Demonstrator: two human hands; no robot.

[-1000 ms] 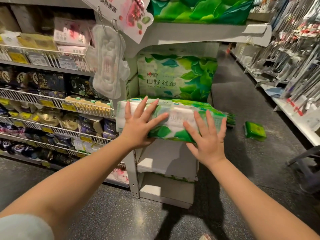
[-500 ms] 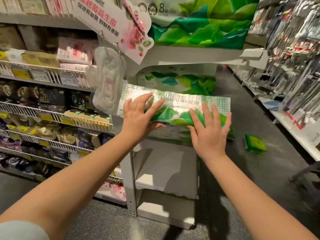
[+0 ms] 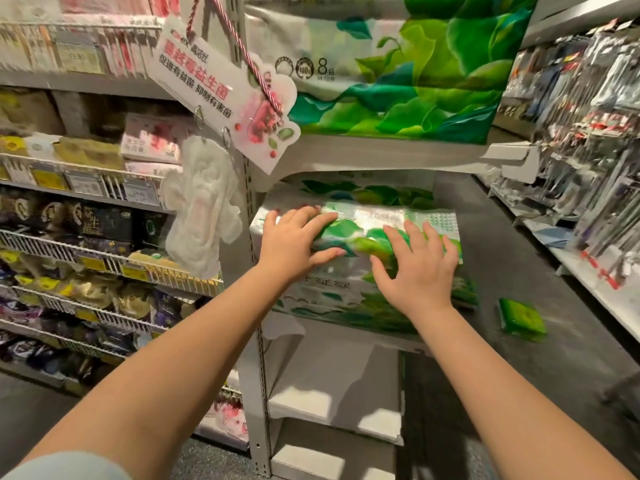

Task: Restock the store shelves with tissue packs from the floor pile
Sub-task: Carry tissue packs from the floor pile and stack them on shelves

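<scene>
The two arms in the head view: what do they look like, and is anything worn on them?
Both forearms are bare down to the wrists. The left hand and the right hand wear no gloves, and no rings, watch or bracelet show. The nails look short and plain. At the bottom left corner, a light blue-grey sleeve covers the left upper arm.

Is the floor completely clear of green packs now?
No, one small green pack lies on the dark floor to the right of the shelf unit.
</scene>
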